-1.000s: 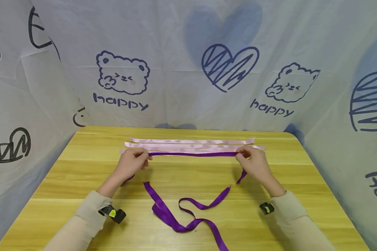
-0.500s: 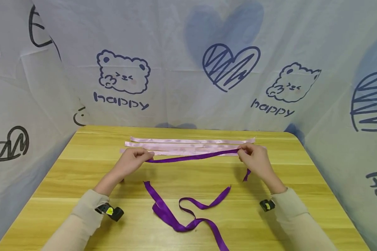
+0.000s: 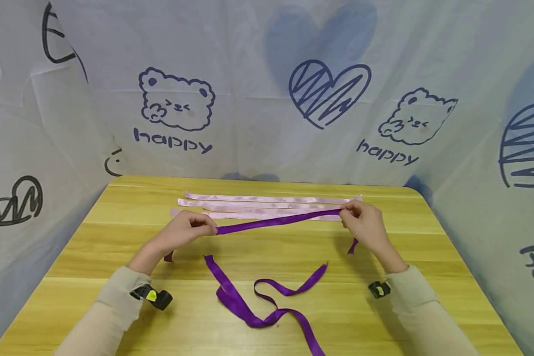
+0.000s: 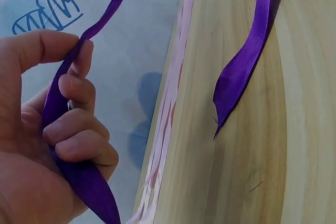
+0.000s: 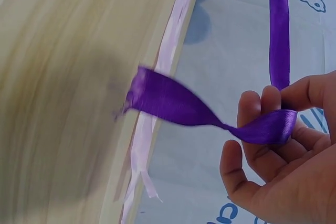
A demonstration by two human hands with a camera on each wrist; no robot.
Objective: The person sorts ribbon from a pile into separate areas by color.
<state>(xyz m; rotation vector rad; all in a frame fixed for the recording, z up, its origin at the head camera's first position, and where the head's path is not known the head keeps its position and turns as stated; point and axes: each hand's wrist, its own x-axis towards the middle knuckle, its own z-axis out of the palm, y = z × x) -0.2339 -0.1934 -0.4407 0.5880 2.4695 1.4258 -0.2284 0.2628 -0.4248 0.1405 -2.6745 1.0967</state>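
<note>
I see the left hand [image 3: 181, 231] has lowered; the purple satin ribbon [image 3: 278, 221], pinched by it and the right hand [image 3: 366, 225], now slants, apparently less parallel to the pink ribbons [image 3: 249, 199].

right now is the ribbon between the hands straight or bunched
Nearly straight: the held ribbon spans left hand to right hand without bunching.

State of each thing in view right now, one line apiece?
Held purple satin ribbon, nearly straight between pinches, ends free
Left hand, pinching that ribbon
Right hand, pinching that ribbon
Loose purple satin ribbon, twisted on table
Pale pink satin ribbons, unheld, laid roughly parallel
</note>
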